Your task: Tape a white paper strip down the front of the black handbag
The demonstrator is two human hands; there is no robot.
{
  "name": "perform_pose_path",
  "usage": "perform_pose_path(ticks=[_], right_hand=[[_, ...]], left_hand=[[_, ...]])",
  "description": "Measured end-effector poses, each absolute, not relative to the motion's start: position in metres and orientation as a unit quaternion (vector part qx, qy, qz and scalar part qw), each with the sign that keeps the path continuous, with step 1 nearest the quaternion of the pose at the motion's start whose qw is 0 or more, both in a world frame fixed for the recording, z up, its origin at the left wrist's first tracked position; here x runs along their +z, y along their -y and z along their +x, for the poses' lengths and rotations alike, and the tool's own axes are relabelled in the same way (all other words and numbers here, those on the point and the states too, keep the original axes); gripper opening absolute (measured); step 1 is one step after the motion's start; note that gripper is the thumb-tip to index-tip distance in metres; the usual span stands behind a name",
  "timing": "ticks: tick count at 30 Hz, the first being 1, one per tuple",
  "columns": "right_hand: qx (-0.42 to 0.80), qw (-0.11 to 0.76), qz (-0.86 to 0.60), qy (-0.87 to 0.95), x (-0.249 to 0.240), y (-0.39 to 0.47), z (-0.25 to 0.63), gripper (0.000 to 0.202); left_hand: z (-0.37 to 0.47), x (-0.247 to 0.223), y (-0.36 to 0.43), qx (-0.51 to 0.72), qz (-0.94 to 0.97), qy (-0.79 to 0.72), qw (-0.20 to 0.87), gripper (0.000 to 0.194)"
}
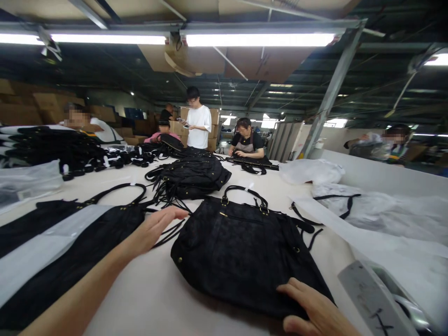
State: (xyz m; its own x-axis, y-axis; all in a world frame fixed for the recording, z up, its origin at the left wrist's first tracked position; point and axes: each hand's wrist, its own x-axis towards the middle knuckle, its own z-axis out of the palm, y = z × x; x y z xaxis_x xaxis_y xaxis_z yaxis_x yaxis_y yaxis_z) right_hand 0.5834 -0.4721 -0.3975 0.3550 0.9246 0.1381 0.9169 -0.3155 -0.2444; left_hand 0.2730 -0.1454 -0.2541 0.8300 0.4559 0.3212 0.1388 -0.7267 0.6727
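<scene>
A black handbag [241, 249] with black handles and small gold fittings lies flat on the white table [154, 294] in front of me. My right hand [315, 310] rests on the bag's near right corner, fingers spread, gripping nothing. My left hand [157, 226] hovers open above the table just left of the bag, near thin black straps [173, 228]. To the left lies another flat black bag [80, 252] with a clear plastic sheet [42, 254] across it.
A heap of black bags [191, 177] sits mid-table, with more stacked at far left [52, 147]. White plastic wrappers [371, 210] cover the right side. A grey tool [376, 298] lies at the near right. Several people work at the far end.
</scene>
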Motion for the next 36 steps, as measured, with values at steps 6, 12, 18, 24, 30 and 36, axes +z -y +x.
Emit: perform_pose_path(ticks=[6, 12, 18, 24, 30, 36], right_hand=[[0.169, 0.152, -0.802, 0.553, -0.352, 0.458, 0.566, 0.048], [0.201, 0.202, -0.823, 0.491, -0.319, 0.445, 0.567, 0.029], [0.288, 0.228, -0.801, 0.473, -0.314, 0.437, 0.588, 0.041], [0.365, 0.263, -0.756, 0.475, -0.295, 0.423, 0.613, 0.044], [0.342, 0.277, -0.773, 0.457, -0.315, 0.397, 0.635, 0.023], [0.189, 0.232, -0.839, 0.455, -0.357, 0.373, 0.645, 0.034]], left_hand=[[0.285, -0.267, 0.182, 0.136, 0.953, -0.135, 0.233, 0.034], [0.322, -0.339, 0.226, 0.084, 0.991, -0.101, 0.019, 0.018], [0.34, -0.349, 0.202, 0.107, 0.99, -0.051, -0.077, 0.03], [0.382, -0.308, 0.16, 0.112, 0.993, -0.043, 0.01, 0.047], [0.421, -0.314, 0.127, 0.084, 0.996, -0.02, -0.005, 0.051], [0.432, -0.366, 0.119, 0.065, 0.996, -0.053, -0.037, 0.042]])
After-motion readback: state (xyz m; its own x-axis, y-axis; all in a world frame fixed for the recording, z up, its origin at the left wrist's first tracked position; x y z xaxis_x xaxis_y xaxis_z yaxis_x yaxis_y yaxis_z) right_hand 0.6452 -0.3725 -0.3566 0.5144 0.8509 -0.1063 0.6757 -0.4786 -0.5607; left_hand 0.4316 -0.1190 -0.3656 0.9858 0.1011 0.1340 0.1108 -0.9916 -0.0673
